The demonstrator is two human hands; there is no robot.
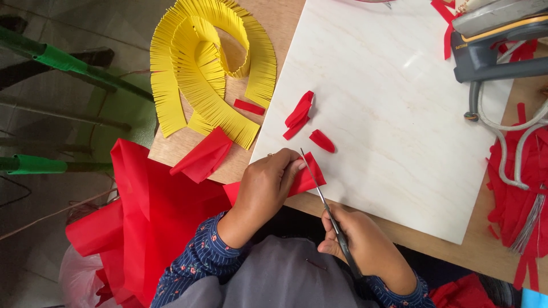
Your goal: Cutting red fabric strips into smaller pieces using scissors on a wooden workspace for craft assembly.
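Note:
My left hand [267,182] pinches a folded piece of red paper [308,178] at the near edge of a white board [388,108]. My right hand [365,245] grips a pair of scissors [319,188], whose blades point up across the red piece. Two cut red paper bits [299,114] [322,140] lie on the board just beyond my hands.
A coil of fringed yellow paper strip [211,68] lies on the wooden table [279,23] at the far left, with a red scrap [249,106] and a folded red piece [202,154] beside it. Red sheets [142,217] hang off the near left edge. A glue gun [496,40], cables and red scraps [514,188] sit at right.

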